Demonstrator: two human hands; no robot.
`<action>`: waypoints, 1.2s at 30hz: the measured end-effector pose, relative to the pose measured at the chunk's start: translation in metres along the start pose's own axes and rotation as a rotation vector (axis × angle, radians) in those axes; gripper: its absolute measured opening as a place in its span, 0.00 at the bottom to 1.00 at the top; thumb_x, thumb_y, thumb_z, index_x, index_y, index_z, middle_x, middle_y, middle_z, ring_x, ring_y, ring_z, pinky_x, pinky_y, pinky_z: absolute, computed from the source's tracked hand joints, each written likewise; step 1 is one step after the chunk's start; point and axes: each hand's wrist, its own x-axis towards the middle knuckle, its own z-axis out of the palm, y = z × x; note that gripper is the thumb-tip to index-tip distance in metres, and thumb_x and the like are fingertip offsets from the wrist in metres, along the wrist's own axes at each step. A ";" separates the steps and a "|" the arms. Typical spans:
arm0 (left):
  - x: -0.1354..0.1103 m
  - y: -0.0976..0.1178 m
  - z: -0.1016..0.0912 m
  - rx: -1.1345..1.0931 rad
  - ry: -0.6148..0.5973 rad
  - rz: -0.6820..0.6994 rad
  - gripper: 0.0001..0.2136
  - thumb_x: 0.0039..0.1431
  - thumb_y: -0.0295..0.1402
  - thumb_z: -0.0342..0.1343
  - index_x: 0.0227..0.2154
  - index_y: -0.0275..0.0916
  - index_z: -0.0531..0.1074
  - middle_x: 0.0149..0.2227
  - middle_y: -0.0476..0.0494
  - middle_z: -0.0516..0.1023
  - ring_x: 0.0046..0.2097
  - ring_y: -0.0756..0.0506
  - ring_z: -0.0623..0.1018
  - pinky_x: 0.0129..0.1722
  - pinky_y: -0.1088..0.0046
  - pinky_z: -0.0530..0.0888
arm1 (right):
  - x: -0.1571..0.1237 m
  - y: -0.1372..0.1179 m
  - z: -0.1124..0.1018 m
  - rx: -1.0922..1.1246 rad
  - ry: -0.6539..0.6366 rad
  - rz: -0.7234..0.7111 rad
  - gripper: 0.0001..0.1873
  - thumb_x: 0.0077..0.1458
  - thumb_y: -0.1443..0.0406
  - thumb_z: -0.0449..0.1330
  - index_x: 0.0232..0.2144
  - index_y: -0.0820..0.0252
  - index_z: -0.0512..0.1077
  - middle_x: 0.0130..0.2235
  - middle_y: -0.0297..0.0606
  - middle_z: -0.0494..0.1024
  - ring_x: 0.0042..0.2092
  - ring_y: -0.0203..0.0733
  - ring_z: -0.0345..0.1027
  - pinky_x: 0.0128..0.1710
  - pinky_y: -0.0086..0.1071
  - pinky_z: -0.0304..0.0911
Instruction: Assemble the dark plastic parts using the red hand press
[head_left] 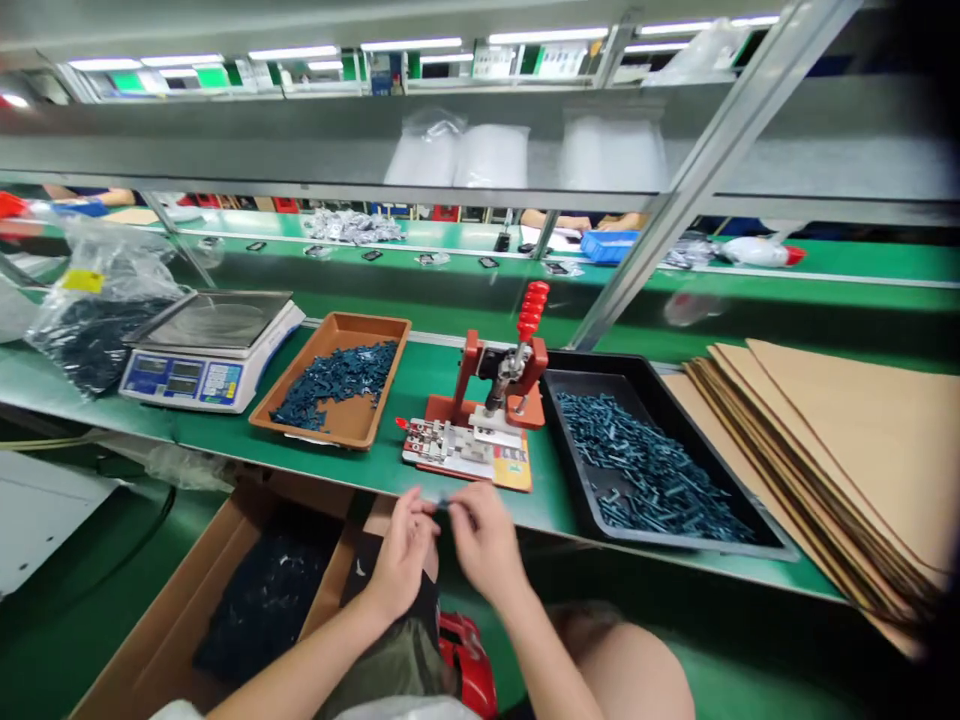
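Observation:
My left hand (pixel 405 555) and my right hand (pixel 484 540) meet just over the front edge of the green bench, their fingertips pinching a small dark blue part (pixel 444 505). Its exact shape is too small to tell. Straight ahead stands a red hand press (pixel 504 380) with a red grip, on a metal jig plate (pixel 450 450). A brown tray (pixel 349 425) of dark blue parts lies left of the press, and a black tray (pixel 660 400) of similar parts lies to its right. Below my left hand, an open cardboard box (pixel 187 620) holds dark parts.
A digital scale (pixel 210 350) and a plastic bag of dark parts (pixel 97 320) sit at the left. A stack of cardboard sheets (pixel 840 450) lies at the right. Metal shelving (pixel 480 160) rises beyond the bench, and a co-worker's hands (pixel 585 220) show at a far bench.

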 end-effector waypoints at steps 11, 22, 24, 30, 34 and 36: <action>-0.007 -0.122 -0.184 0.545 0.076 -0.408 0.25 0.51 0.56 0.52 0.42 0.41 0.73 0.42 0.37 0.83 0.43 0.32 0.83 0.47 0.51 0.79 | 0.028 0.002 -0.115 -0.207 0.110 0.068 0.10 0.61 0.69 0.54 0.39 0.58 0.76 0.40 0.40 0.79 0.42 0.42 0.72 0.46 0.34 0.66; 0.078 0.037 -0.148 0.890 -0.057 0.536 0.13 0.66 0.37 0.48 0.44 0.41 0.76 0.48 0.39 0.79 0.53 0.42 0.77 0.58 0.61 0.73 | 0.074 0.084 -0.174 -0.585 -0.454 0.481 0.12 0.50 0.77 0.56 0.27 0.60 0.77 0.34 0.43 0.81 0.38 0.44 0.73 0.37 0.30 0.58; 0.126 0.067 -0.144 0.966 -0.009 0.544 0.14 0.65 0.36 0.48 0.46 0.39 0.76 0.48 0.38 0.78 0.52 0.41 0.76 0.57 0.62 0.73 | 0.072 0.084 -0.174 -0.588 -0.461 0.468 0.11 0.49 0.77 0.56 0.26 0.60 0.76 0.33 0.43 0.81 0.37 0.44 0.73 0.36 0.30 0.58; 0.237 0.080 -0.155 1.406 -0.167 0.247 0.20 0.53 0.31 0.54 0.49 0.33 0.78 0.49 0.30 0.79 0.53 0.35 0.78 0.57 0.61 0.71 | 0.073 0.080 -0.187 -0.597 -0.364 0.400 0.10 0.52 0.74 0.55 0.23 0.60 0.71 0.28 0.39 0.76 0.32 0.40 0.68 0.34 0.31 0.57; 0.263 0.058 -0.165 1.438 -0.214 0.254 0.22 0.54 0.33 0.49 0.49 0.30 0.78 0.48 0.27 0.80 0.51 0.31 0.79 0.55 0.57 0.73 | 0.063 0.062 -0.194 -0.354 -0.032 0.280 0.06 0.56 0.66 0.54 0.31 0.58 0.71 0.30 0.36 0.75 0.33 0.40 0.68 0.37 0.32 0.62; 0.271 0.048 -0.170 1.456 -0.215 0.245 0.23 0.57 0.33 0.45 0.50 0.31 0.78 0.50 0.29 0.80 0.52 0.31 0.79 0.55 0.56 0.73 | 0.059 0.048 -0.185 -0.137 0.081 0.239 0.08 0.56 0.63 0.56 0.38 0.58 0.72 0.33 0.35 0.75 0.34 0.40 0.70 0.37 0.32 0.66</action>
